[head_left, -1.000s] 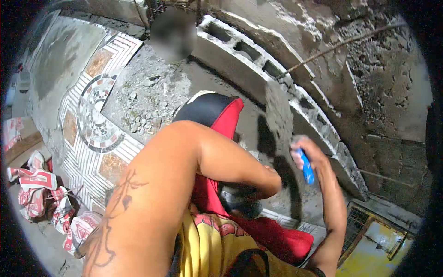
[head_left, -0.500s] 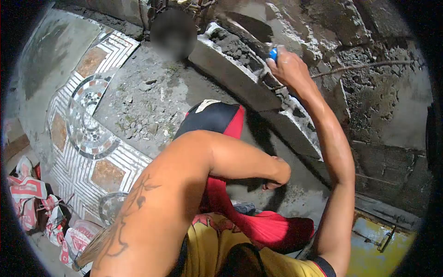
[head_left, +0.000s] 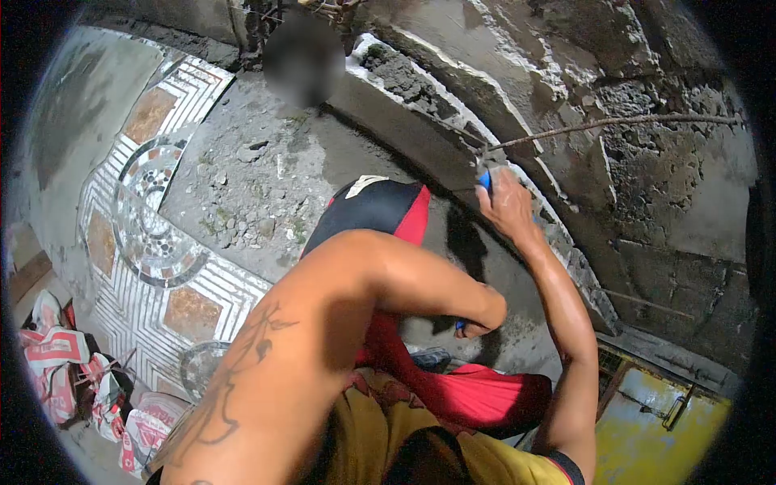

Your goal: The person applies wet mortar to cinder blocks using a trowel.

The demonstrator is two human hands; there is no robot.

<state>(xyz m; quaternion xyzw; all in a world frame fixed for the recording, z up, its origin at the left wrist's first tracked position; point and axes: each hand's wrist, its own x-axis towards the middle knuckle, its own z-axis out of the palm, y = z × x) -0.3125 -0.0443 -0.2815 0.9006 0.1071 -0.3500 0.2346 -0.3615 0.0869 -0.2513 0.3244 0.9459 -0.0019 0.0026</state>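
My right hand (head_left: 509,202) is closed around a blue object (head_left: 484,179), mostly hidden by the fingers, over the rough top edge of a low concrete ledge (head_left: 449,153). A thin rod (head_left: 614,123) ends just above this hand. Bent inward over my red-and-black clad knee, my left arm ends in my left hand (head_left: 485,314), its fingers curled. A small bit of blue shows at those fingertips; what it belongs to is hidden.
Rubble (head_left: 242,182) covers the ground beside a patterned tile floor (head_left: 194,311). Red-and-white sacks (head_left: 61,356) lie at the lower left. A rough wall (head_left: 671,186) rises on the right, above a yellow panel (head_left: 655,428). A blurred round shape (head_left: 303,61) is at the top.
My right hand has come down along the ledge with the blue object, nearer to my body. A bit of blue now shows at my left fingertips. The view has shifted slightly.
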